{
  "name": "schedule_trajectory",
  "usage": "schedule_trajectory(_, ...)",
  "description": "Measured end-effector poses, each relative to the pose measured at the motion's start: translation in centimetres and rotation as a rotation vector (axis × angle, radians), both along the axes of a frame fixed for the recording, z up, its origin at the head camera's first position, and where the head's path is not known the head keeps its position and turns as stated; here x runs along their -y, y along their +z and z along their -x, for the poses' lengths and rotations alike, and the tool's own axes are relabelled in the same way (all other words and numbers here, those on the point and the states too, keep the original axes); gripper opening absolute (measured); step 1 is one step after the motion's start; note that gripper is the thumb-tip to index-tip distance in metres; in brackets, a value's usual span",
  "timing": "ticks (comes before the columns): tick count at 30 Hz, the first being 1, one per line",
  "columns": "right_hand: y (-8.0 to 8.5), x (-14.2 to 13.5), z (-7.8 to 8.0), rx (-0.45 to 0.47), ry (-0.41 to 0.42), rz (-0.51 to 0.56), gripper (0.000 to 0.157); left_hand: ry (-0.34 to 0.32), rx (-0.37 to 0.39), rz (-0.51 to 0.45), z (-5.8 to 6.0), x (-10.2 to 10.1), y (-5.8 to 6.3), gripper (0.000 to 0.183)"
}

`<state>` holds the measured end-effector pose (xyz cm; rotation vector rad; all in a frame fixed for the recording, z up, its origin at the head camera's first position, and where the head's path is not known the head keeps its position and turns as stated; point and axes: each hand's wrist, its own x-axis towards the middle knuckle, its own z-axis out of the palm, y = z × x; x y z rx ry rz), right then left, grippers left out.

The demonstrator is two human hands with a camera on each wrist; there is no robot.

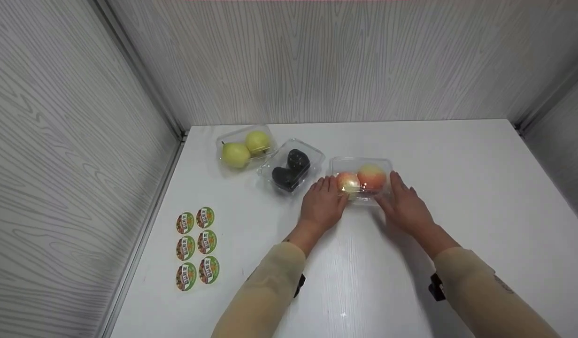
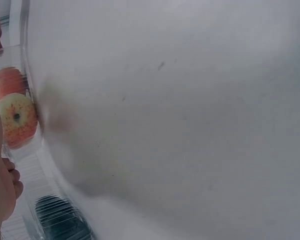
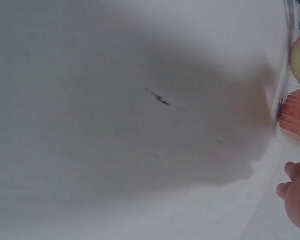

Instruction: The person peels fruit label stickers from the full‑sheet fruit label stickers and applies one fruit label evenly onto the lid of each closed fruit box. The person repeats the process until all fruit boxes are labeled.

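A clear plastic clamshell box (image 1: 339,164) with two red-yellow apples (image 1: 372,177) sits on the white table, its lid over the fruit. My left hand (image 1: 322,203) lies along the box's left side, fingers extended forward and thumb at the front edge. On the other side is my right hand (image 1: 407,206), its fingers fairly straight along the right wall and its thumb by the front corner. In the left wrist view an apple (image 2: 17,120) shows through the plastic beside that hand. The right wrist view catches an apple (image 3: 296,116) above the right fingers.
Left of the apples, a tilted clear box (image 1: 312,151) contains two dark fruits (image 1: 284,178). Farther back left, another clear box (image 1: 228,136) contains two yellow-green pears (image 1: 235,155). Several round green stickers (image 1: 186,248) lie in two columns at the table's left. Wood-grain panels (image 1: 317,61) enclose the table.
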<state>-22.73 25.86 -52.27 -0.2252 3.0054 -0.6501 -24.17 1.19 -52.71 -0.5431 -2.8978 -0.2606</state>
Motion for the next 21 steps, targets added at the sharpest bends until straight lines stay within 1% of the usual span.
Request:
schedule_trajectory(4,-0.2,0.0,-0.3,-0.014,0.019,-0.005,0.092,-0.002,0.006,0.025,-0.6,0.2,0.0,0.065)
schedule_trajectory(9,-0.4,0.2,-0.9,-0.041,0.034,-0.006,0.089,-0.008,-0.021,0.023,-1.2,0.5,-0.2,0.065)
schedule_trajectory(12,-0.5,0.4,-1.3,-0.054,0.045,-0.007,0.088,-0.013,-0.065,0.014,-1.8,0.7,-0.3,0.063)
schedule_trajectory(16,-0.7,0.6,-1.8,-0.088,0.060,-0.006,0.087,-0.013,-0.105,0.012,-2.5,1.0,-0.5,0.063)
schedule_trajectory(19,-0.7,0.7,-2.2,-0.100,0.066,-0.008,0.086,-0.007,-0.095,0.013,-2.8,1.1,-0.5,0.064)
schedule_trajectory(21,-0.8,0.7,-2.4,-0.092,0.067,-0.008,0.087,-0.005,-0.086,0.014,-3.1,1.2,-0.4,0.064)
